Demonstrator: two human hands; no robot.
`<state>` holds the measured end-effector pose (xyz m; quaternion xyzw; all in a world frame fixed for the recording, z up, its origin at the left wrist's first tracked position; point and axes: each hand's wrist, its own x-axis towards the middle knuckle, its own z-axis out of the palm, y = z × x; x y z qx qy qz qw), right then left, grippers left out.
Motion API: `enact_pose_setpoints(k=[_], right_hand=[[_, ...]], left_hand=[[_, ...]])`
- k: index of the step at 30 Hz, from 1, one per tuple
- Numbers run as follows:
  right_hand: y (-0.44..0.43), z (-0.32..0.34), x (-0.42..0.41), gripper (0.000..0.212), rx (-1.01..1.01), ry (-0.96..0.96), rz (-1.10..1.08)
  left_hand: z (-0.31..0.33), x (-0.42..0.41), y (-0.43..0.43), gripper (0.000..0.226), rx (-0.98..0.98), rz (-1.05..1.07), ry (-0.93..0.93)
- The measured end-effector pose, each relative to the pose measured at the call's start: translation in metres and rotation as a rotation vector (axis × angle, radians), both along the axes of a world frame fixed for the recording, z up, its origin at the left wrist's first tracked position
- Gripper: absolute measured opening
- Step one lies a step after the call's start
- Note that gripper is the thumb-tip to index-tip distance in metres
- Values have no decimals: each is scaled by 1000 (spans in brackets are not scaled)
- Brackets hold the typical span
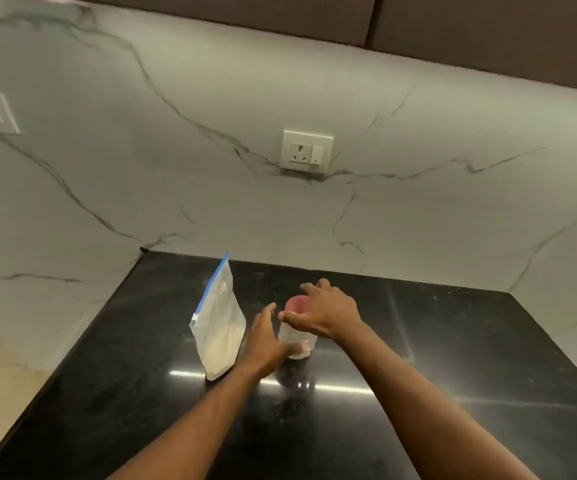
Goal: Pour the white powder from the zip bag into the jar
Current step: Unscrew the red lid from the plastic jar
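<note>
**A:** Where is the powder?

**B:** In the clear plastic zip bag with the blue seal strip [219, 327]. It stands upright on the glossy black stone worktop [453, 375], seal uppermost, and the white powder [218, 355] fills its lower part.

**A:** And the jar?

**B:** The small clear jar [302, 346] stands just right of the zip bag, with its round pink lid [295, 304] on.

**A:** What are the hands doing?

**B:** The right hand [325, 315] sits over the top, thumb and fingers curled round the lid's rim. The left hand [266, 341] lies between zip bag and jar, thumb raised, fingers curved round the jar's lower body. It is blurred, so I cannot tell how firm that hold is.

**A:** Behind them?

**B:** A white marble wall with grey veins [418, 209], carrying a white wall socket [306, 151].
</note>
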<state>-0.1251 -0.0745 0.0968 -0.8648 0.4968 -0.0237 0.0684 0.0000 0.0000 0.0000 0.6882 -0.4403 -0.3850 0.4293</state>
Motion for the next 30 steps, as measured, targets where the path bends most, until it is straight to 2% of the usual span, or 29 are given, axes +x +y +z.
enact_pose_setpoints(k=[4, 7, 9, 13, 16, 20, 22, 24, 25, 26, 28, 30], right_hand=[[-16, -13, 9, 91, 29, 97, -36], [-24, -23, 16, 86, 29, 111, -50], [-26, -22, 19, 82, 27, 135, -47], [-33, -17, 20, 73, 123, 120, -19], [-41, -8, 17, 71, 195, 143, 138], [-51, 12, 16, 82, 296, 333, 394], [-52, 22, 18, 63, 386, 294, 486], [-51, 30, 21, 41, 456, 134, 470], [-50, 32, 23, 42, 387, 117, 422], [-49, 32, 24, 53, 255, 179, 370], [-45, 23, 26, 76, 10, 422, 271], [-41, 10, 29, 78, -2, 515, 237]], left_hand=[[-21, -2, -27, 134, 7, -69, 13], [-40, -3, -39, 105, -66, -85, -31], [-44, -1, -40, 94, -106, -100, -78], [-48, 6, -44, 94, -110, -142, -156], [-48, 13, -46, 91, -88, -163, -129], [-43, 13, -42, 92, -76, -173, -126], [-41, 10, -41, 93, -84, -179, -135], [-42, 9, -40, 93, -92, -194, -145], [-42, 9, -40, 92, -91, -188, -144], [-42, 9, -39, 89, -85, -172, -137], [-38, 9, -39, 92, -74, -148, -134], [-37, 6, -39, 100, -77, -146, -155]])
